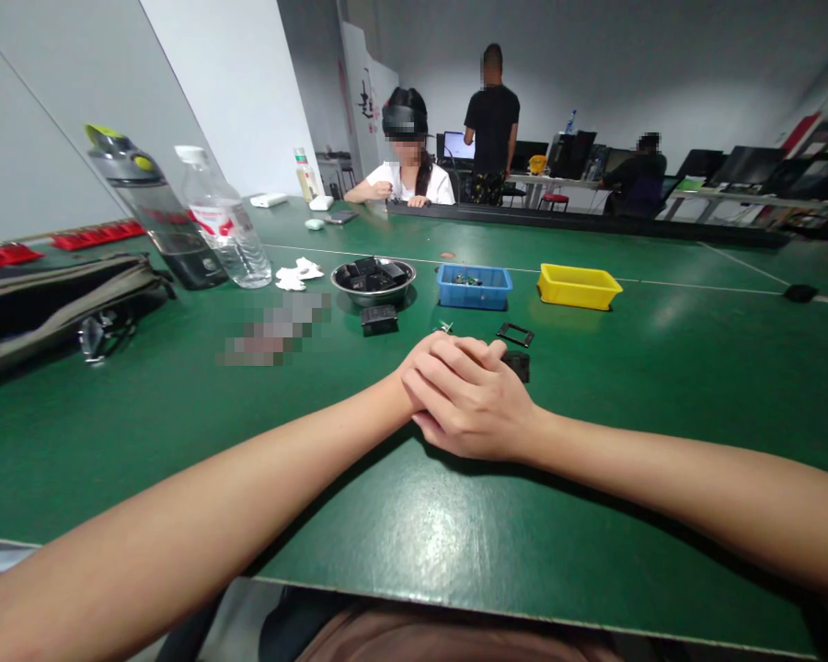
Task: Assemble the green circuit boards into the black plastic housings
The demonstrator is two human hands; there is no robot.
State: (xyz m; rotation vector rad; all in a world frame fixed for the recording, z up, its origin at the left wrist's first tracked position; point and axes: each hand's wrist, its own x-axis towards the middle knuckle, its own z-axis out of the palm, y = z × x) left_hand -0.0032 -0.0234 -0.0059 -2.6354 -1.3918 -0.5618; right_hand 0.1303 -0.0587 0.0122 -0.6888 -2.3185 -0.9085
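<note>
My two hands are clasped together above the green table, near its middle. My right hand (479, 405) lies on top, its fingers wrapped over my left hand (433, 354). Most of the left hand's fingers are hidden beneath it. Just behind the hands is a black plastic part (517, 366), partly covered by them. A thin black rectangular frame (515, 334) lies a little farther back. Small pale-green pieces (445, 326) show right behind my left hand. To the left, a black box-shaped part (379, 320) rests before a metal bowl (374, 296) of black parts.
A blue bin (474, 287) with small parts and a yellow bin (580, 287) stand behind the hands. At left are a water bottle (224, 225), a dark tumbler (155, 211), crumpled tissue (299, 274), glasses (97, 336) and a bag (62, 308). A person (407, 156) sits opposite.
</note>
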